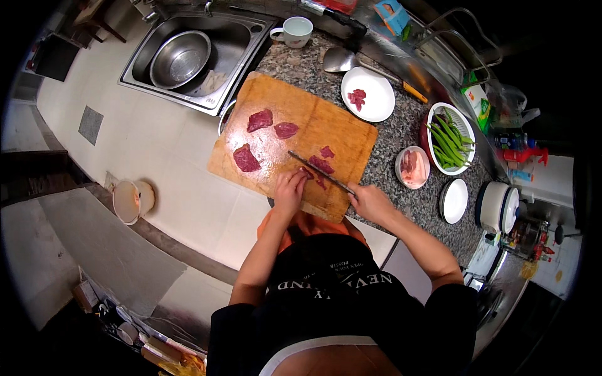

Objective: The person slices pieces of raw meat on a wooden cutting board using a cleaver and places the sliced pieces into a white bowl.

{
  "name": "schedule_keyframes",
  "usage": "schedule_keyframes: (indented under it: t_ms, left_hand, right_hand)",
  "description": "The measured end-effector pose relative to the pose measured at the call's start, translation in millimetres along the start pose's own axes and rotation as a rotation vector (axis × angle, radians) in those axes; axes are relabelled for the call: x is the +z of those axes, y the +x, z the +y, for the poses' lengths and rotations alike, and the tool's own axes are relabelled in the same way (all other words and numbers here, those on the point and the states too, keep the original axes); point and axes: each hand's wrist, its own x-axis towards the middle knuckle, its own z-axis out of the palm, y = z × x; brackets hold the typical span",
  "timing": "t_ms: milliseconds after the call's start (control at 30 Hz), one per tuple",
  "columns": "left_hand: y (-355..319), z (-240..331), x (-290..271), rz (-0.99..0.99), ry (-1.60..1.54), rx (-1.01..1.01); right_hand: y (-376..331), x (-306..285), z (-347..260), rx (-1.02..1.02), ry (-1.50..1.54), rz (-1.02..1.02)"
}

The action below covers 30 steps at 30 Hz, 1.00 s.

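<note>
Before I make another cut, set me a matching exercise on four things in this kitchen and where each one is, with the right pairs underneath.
Things:
1. Knife
2. Steel bowl
3. Long green peppers
4. Mug

Places:
A. On the speckled counter, near a sink corner
B. In the white basket
C. In the right hand
D. Inside the sink

Right pairs: 1-C, 2-D, 3-B, 4-A
</note>
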Motion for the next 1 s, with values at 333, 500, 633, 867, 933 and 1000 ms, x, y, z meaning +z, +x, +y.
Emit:
schedule_keyframes:
  t_ms: [333, 500, 633, 867, 933, 1000]
  left_hand:
    - [2, -9, 3, -0.092, 0.044, -0.030]
    - [0, -13, 0, -0.157, 0.035, -0.029]
    - [-1, -16, 3, -0.121, 0.047, 0.015]
    - [-2, -17, 5, -0.133, 0.074, -0.006]
    - [-2, -16, 7, -0.135, 0.073, -0.002]
    - [-1, -17, 7, -0.140, 0.087, 0.023]
  right_hand:
    - [-20, 16, -11, 0.019, -0.115, -0.008]
    - [-29, 30, -23, 0.059, -0.131, -0.005]
    - [-26, 53, -26, 0.072, -0.139, 0.068]
    - [-40, 50, -28, 0.011, -0.058, 0.179]
    - [-40, 48, -27, 0.046, -0.079, 0.137]
    - [-35, 49, -24, 0.082, -0.066, 0.112]
